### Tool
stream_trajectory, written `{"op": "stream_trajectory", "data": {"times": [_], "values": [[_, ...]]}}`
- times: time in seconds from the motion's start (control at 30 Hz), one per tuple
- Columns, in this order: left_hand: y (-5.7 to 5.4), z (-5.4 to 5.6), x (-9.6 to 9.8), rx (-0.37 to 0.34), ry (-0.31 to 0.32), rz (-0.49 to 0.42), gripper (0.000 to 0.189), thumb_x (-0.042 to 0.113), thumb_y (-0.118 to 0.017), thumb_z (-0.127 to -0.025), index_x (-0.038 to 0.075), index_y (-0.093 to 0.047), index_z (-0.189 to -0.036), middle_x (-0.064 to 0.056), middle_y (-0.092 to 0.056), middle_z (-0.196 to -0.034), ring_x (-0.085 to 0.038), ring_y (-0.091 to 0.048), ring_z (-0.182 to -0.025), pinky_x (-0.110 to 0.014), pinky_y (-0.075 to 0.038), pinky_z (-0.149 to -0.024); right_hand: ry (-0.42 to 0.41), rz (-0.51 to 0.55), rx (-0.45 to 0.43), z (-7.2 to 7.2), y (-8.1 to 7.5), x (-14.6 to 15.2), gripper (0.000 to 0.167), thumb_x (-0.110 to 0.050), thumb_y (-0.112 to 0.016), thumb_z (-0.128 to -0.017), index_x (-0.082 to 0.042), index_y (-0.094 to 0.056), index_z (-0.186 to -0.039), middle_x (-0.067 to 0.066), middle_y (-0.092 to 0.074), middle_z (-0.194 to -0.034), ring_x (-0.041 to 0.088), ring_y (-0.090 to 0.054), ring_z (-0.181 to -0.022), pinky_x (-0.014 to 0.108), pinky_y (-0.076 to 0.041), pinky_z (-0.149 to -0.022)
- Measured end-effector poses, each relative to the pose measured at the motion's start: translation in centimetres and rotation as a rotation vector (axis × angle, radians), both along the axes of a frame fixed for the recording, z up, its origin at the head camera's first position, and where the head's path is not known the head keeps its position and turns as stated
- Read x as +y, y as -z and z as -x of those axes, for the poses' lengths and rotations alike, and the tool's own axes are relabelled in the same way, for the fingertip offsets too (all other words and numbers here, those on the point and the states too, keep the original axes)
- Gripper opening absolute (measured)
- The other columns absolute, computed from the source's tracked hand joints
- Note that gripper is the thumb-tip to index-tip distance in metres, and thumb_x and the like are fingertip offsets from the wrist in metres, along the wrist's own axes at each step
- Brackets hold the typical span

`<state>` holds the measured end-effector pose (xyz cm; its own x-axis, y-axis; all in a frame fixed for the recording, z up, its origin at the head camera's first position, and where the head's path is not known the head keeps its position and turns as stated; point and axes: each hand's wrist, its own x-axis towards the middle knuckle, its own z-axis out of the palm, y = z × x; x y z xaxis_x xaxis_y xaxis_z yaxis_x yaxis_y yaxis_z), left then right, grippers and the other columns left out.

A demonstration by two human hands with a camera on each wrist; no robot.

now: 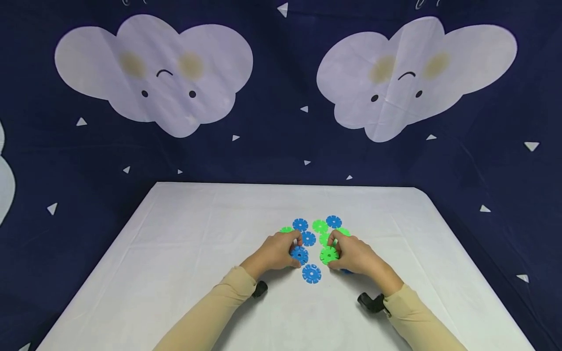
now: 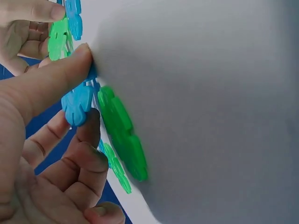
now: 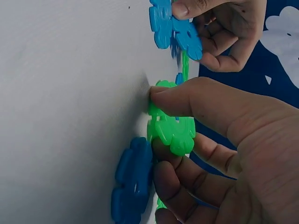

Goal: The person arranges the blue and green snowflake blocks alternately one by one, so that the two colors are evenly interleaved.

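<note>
My left hand (image 1: 276,251) pinches a blue notched disc (image 1: 299,255), a flower-shaped plastic piece, between thumb and fingers. In the left wrist view this blue disc (image 2: 77,103) is tilted, with a green disc (image 2: 122,133) lying close beside the fingers. Across from it, my right hand (image 1: 357,256) holds a green notched disc (image 1: 328,255) by its edges. The right wrist view shows the green disc (image 3: 174,130) raised at an angle between thumb and fingers, with a blue disc (image 3: 132,182) just beside them. A gap separates the two held discs.
Between and beyond the hands lie more discs on the white table (image 1: 197,224): a blue one (image 1: 311,274) nearest me, another blue one (image 1: 309,238), a green one (image 1: 320,226) and several others. A dark blue cloth with clouds (image 1: 153,73) hangs behind.
</note>
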<state>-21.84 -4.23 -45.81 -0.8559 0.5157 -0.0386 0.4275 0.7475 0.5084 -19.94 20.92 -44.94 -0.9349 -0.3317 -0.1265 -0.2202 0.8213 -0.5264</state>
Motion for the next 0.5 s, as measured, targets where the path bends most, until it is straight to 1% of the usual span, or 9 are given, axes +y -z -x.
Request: {"op": "stream_trajectory", "data": {"times": [0.13, 0.2, 0.33, 0.5], "values": [[0.22, -0.25, 0.00, 0.051, 0.008, 0.021, 0.044, 0.026, -0.097, -0.080, 0.024, -0.069, -0.114, 0.008, -0.066, -0.090, -0.008, -0.057, -0.083, -0.038, -0.048, -0.080, -0.035, -0.009, 0.025, -0.13, 0.02, 0.23, 0.050, -0.019, -0.093, -0.082, -0.015, -0.063, -0.121, -0.004, -0.066, -0.086, 0.013, -0.057, -0.072, 0.032, -0.046, -0.064], [0.31, -0.32, -0.05, 0.064, 0.009, 0.026, 0.044, 0.026, -0.096, -0.081, 0.025, -0.070, -0.116, 0.009, -0.067, -0.090, -0.008, -0.058, -0.084, -0.037, -0.048, -0.079, -0.046, -0.011, 0.036, -0.21, -0.01, 0.30, 0.050, -0.020, -0.093, -0.082, -0.015, -0.064, -0.123, -0.003, -0.065, -0.088, 0.012, -0.057, -0.073, 0.031, -0.045, -0.064], [0.32, -0.43, -0.22, 0.069, 0.014, 0.018, 0.043, 0.027, -0.095, -0.083, 0.024, -0.071, -0.118, 0.008, -0.068, -0.091, -0.008, -0.058, -0.084, -0.036, -0.045, -0.077, -0.053, -0.013, 0.042, -0.35, -0.13, 0.37, 0.052, -0.021, -0.094, -0.082, -0.016, -0.066, -0.126, -0.002, -0.064, -0.090, 0.011, -0.056, -0.072, 0.030, -0.045, -0.064], [0.29, -0.53, -0.38, 0.054, 0.028, -0.006, 0.044, 0.028, -0.095, -0.083, 0.023, -0.072, -0.121, 0.005, -0.071, -0.098, -0.010, -0.062, -0.090, -0.037, -0.044, -0.081, -0.076, -0.004, 0.035, -0.50, -0.27, 0.36, 0.054, -0.019, -0.093, -0.083, -0.015, -0.067, -0.129, -0.002, -0.064, -0.091, 0.010, -0.055, -0.071, 0.028, -0.045, -0.063]]}}
